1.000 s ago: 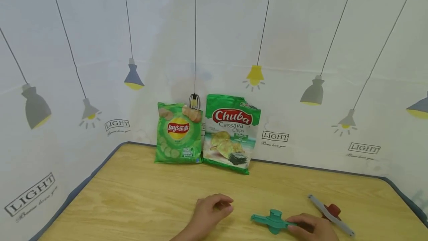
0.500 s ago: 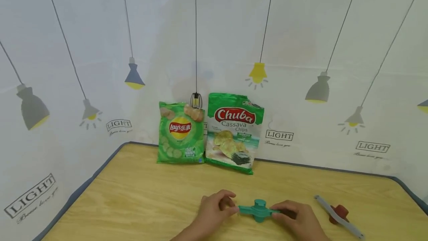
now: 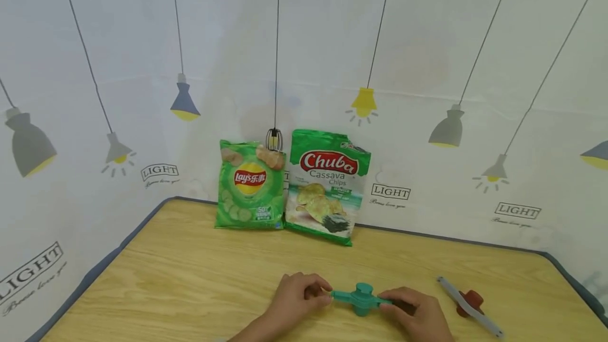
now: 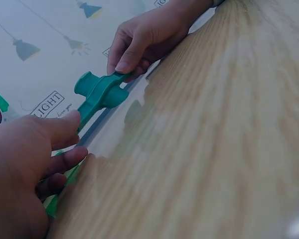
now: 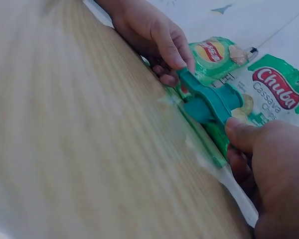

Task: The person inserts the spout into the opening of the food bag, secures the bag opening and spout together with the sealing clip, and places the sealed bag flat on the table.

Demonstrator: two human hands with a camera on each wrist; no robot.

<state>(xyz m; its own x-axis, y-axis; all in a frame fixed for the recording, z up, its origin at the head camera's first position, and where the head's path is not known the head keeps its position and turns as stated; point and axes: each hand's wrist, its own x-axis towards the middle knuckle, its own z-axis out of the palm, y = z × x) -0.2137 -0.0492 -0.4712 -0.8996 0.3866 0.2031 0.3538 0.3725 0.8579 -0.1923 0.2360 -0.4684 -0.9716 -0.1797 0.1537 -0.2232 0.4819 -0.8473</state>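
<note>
A teal bag clip (image 3: 362, 298) with a round capped spout is held level just above the table, between both hands. My left hand (image 3: 300, 297) pinches its left end between thumb and forefinger. At the other end, my right hand (image 3: 418, 310) grips the clip with thumb and curled fingers. The left wrist view shows the clip (image 4: 97, 94) closed along its length, the spout sticking out on both sides. To the right of my right hand lies a second bag clip (image 3: 470, 305), grey with a dark red spout.
A green Lay's chip bag (image 3: 252, 186) and a Chuba cassava chips bag (image 3: 328, 189) stand side by side against the printed wall sheet (image 3: 418, 41) at the back of the wooden table (image 3: 190, 278).
My right hand has carried the teal bag clip left, and my left hand has taken hold of its free end. The grey and red clip and both chip bags stay in place.
</note>
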